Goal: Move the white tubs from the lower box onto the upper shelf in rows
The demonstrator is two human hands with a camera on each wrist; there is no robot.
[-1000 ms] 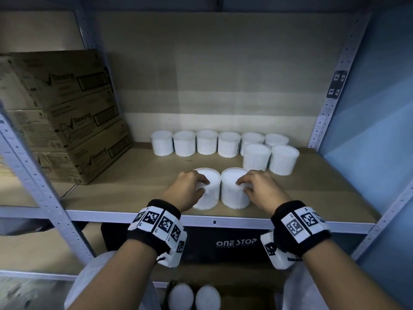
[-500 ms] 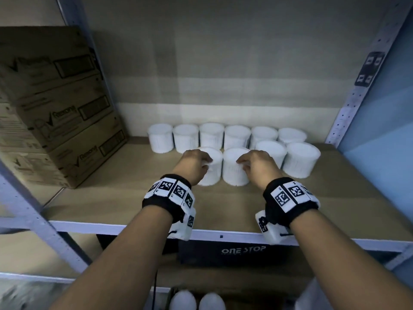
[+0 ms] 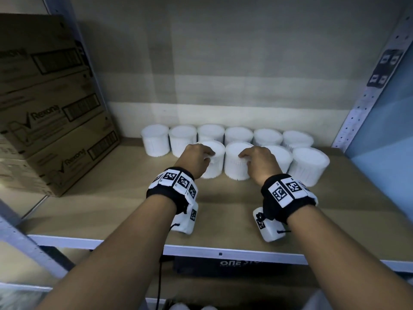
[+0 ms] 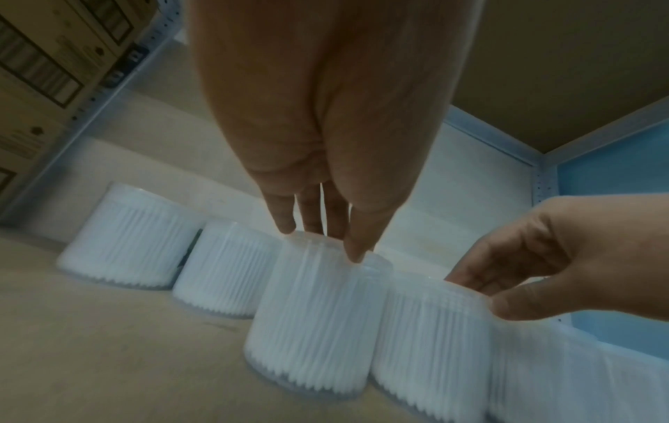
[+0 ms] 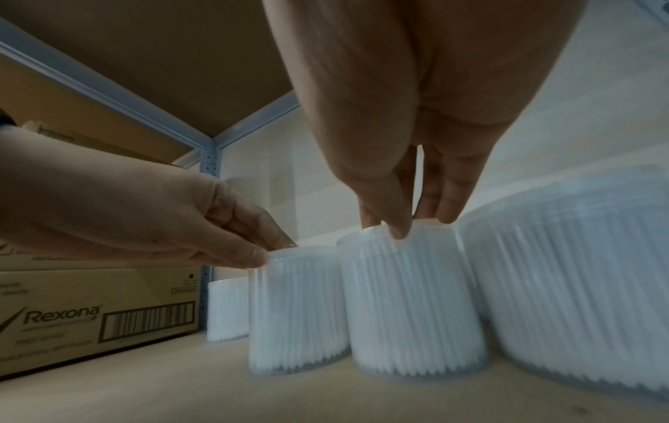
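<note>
Two white tubs stand side by side on the upper shelf (image 3: pixel 134 211). My left hand (image 3: pixel 207 156) pinches the rim of the left tub (image 3: pixel 215 166) from above; the left wrist view shows the fingertips (image 4: pixel 356 254) on that tub's (image 4: pixel 315 314) lid edge. In the same way my right hand (image 3: pixel 243 156) pinches the right tub (image 3: pixel 234 168), with fingertips (image 5: pixel 400 231) on its (image 5: pixel 409 309) rim. Both held tubs line up with two more tubs (image 3: pixel 309 166) to their right. A back row of several tubs (image 3: pixel 210 133) stands along the wall.
Stacked Rexona cardboard boxes (image 3: pixel 44 108) fill the shelf's left side. A perforated metal upright (image 3: pixel 368 86) bounds the right. Below the shelf's front rail (image 3: pixel 223 251) is the dark lower box (image 3: pixel 234 265), with tub tops (image 3: pixel 178 306) at the bottom edge.
Both hands have moved the two tubs back from near the shelf's front edge, into line with the two tubs on the right. The head camera has leaned closer.
</note>
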